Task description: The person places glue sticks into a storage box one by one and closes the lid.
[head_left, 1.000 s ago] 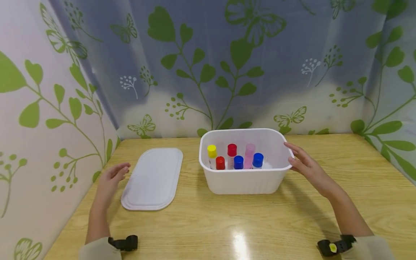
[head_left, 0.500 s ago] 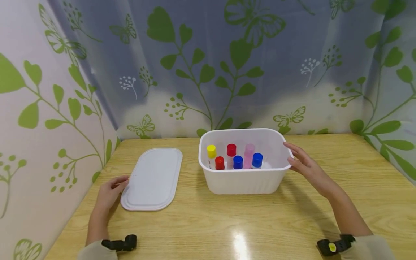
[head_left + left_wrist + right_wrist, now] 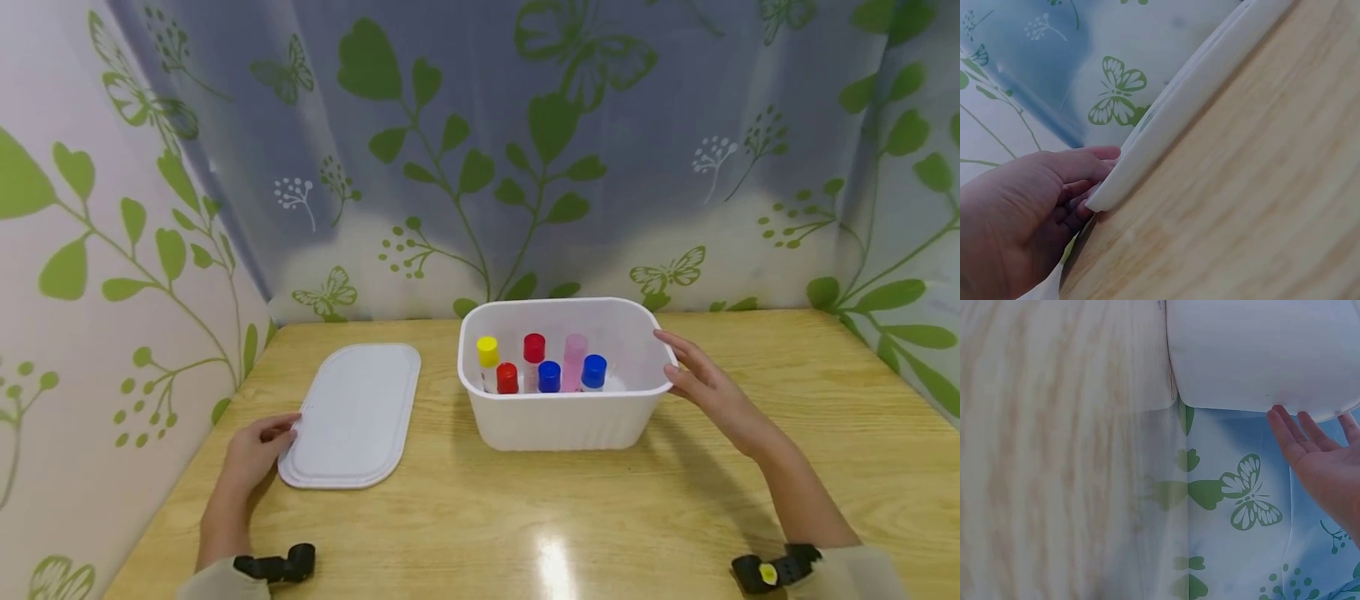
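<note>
A white plastic lid (image 3: 360, 408) lies flat on the table, left of the white plastic bin (image 3: 562, 425). My left hand (image 3: 253, 454) pinches the lid's left edge; in the left wrist view the thumb is over the rim and some fingertips are under it. My right hand (image 3: 716, 400) touches the bin's right end with fairly straight fingers, which rest against the outer wall near the rim in the right wrist view. Inside the bin stand several capped tubes, among them a yellow-capped one (image 3: 487, 353), a pink one (image 3: 575, 360) and a blue-capped one (image 3: 594, 369). Their lower parts are hidden.
The wood-grain table (image 3: 450, 533) carries the lid and bin side by side. A curtain (image 3: 465, 167) with green leaves and butterflies hangs along the back and sides, close behind the bin. Each wrist wears a black strap (image 3: 277, 567).
My left hand has come down from beside the lid and taken hold of its left edge. The right hand stays at the bin's right end; lid and bin have not visibly moved.
</note>
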{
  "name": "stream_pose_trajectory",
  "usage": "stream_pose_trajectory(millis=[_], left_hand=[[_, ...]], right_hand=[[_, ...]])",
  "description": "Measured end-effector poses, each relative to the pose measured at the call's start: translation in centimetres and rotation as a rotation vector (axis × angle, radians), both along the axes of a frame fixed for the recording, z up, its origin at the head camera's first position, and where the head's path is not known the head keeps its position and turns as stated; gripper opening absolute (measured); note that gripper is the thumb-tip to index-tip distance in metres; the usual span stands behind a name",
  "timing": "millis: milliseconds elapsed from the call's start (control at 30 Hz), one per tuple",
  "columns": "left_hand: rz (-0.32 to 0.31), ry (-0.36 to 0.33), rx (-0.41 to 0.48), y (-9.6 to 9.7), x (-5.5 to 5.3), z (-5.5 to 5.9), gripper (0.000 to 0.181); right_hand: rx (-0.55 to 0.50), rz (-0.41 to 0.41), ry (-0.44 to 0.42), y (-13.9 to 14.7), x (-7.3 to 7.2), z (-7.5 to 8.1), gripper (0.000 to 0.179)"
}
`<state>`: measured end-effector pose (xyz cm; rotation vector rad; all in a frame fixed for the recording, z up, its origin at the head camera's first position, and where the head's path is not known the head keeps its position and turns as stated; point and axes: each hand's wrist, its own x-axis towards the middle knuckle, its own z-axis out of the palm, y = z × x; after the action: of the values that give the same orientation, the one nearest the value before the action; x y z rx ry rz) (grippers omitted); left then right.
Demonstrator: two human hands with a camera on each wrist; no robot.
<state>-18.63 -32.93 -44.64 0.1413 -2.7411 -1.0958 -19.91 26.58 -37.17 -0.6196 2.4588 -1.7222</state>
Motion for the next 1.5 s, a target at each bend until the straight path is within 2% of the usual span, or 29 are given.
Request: stream_pose_trajectory(millis=[100, 200, 333, 433, 500, 700, 833, 933, 1100, 1300, 1500], left_hand=[[0.025, -0.013, 0.017, 0.1, -0.1, 0.1, 0.029], [0.078, -0.035, 0.052, 0.2, -0.1, 0.2, 0.03], [0.155, -0.016, 0.098, 0.2, -0.2, 0.5, 0.029], [0.17, -0.01, 0.144, 0.2, -0.3, 0.8, 0.03], [0.144, -0.029, 0.199, 0.0, -0.2, 1.1, 0.033], [0.009, -0.113, 0.352, -0.6, 0.3, 1.8, 0.046], [-0.046, -0.137, 0.449, -0.7, 0.6, 2.0, 0.053], [-0.079, -0.133, 0.471, -0.7, 0.6, 2.1, 0.057], [-0.075, -0.095, 0.522, -0.6, 0.4, 2.2, 0.057], [-0.081, -0.09, 0.718, -0.2, 0.4, 2.4, 0.057], [-0.102, -0.078, 0.793, 0.2, 0.3, 2.5, 0.067]], right_hand=[[0.001, -0.003, 0.0, 0.1, 0.0, 0.1, 0.05], [0.006, -0.006, -0.002, 0.1, 0.1, 0.0, 0.05], [0.009, -0.003, 0.0, 0.2, 0.1, 0.0, 0.049], [0.001, 0.005, 0.003, 0.2, 0.1, 0.2, 0.049], [-0.006, 0.009, 0.004, 0.1, 0.1, 0.3, 0.049], [-0.015, 0.014, -0.004, 0.0, 0.1, 0.5, 0.05], [-0.013, 0.014, -0.005, 0.0, 0.1, 0.4, 0.05], [-0.012, 0.014, -0.006, 0.1, 0.1, 0.3, 0.05], [-0.006, 0.015, -0.001, 0.1, 0.1, 0.3, 0.05], [-0.002, 0.014, 0.002, 0.1, 0.1, 0.3, 0.05], [-0.005, 0.013, -0.003, 0.1, 0.1, 0.2, 0.05]])
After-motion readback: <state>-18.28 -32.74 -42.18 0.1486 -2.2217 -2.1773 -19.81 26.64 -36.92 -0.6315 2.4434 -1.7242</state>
